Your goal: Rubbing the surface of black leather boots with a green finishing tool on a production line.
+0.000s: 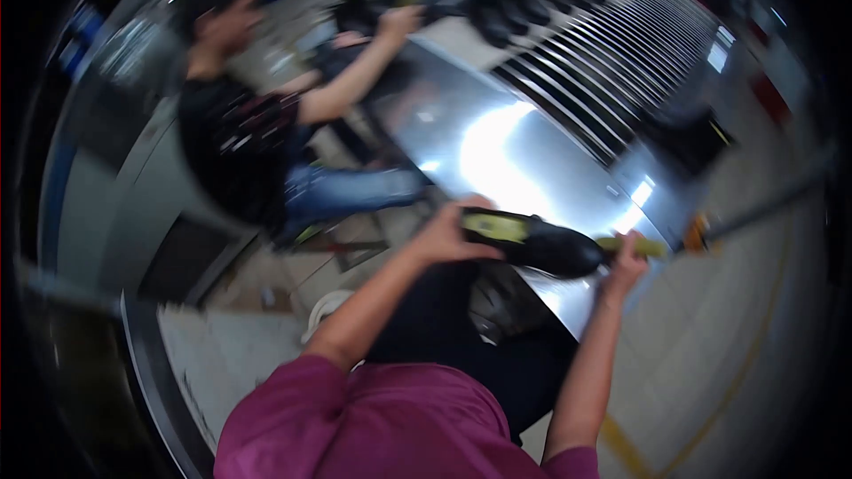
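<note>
Black and glossy, the shoe (541, 247) hung over the steel desk (497, 151) edge, heel gripped by the left hand (444, 235); the right hand (627, 257) pinched a yellow insole (632, 245) at its toe. Fitting seemed underway; aligning it likely came next.

A factory floor, likely a shoe line: a long steel worktable (497, 137) runs ahead of the hands, a roller conveyor (612, 53) carries dark shoes (515, 9) beyond it, and 1 co-worker (240, 133) sits left of the hands.

One black shoe (541, 247), one yellow strip (632, 247), one steel table (497, 151), one co-worker (240, 124).
</note>
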{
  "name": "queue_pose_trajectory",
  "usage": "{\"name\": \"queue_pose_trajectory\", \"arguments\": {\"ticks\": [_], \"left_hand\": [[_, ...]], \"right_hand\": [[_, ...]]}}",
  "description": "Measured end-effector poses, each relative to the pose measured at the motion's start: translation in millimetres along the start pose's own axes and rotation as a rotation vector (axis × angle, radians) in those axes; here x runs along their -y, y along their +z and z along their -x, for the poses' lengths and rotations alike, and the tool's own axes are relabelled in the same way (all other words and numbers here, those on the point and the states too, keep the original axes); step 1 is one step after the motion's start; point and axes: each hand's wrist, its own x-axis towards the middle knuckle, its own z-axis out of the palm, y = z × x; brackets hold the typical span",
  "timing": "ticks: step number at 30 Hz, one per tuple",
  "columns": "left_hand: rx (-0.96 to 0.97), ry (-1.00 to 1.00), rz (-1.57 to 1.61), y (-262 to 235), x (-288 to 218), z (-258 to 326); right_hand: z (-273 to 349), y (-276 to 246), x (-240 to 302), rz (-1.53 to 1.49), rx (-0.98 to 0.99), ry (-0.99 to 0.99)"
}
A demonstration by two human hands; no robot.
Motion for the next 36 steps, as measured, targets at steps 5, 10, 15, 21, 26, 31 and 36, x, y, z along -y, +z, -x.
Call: {"name": "queue_pose_trajectory", "arguments": {"ticks": [5, 10, 15, 21, 26, 31, 36], "left_hand": [[-0.194, -0.147, 0.219, 53, -34, 31], [-0.536, -0.252, -0.053, -18, -121, 93], [-1.109, -0.462, -0.344, -118, -256, 213], [-2.086, -0.103, -0.907, -229, -383, 371], [-2.067, -0.187, -0.659, -282, -482, 607], [-2.244, -0.519, -1.087, -305, -452, 681], [-2.459, -0.776, -1.506, -324, -470, 716]], "right_hand": [[-9, -14, 6, -0.023, -0.033, -0.041], [-2, -5, 21, -0.07, 0.019, 0.023], [-8, -12, 20, 0.015, -0.034, 0.04], [-3, -18, 23, -0.017, -0.077, -0.008], [0, -8, 10, -0.047, -0.03, 0.073], [3, -10, 18, -0.117, 0.018, 0.004], [-6, -32, 6, -0.106, 0.067, 0.076]]}}
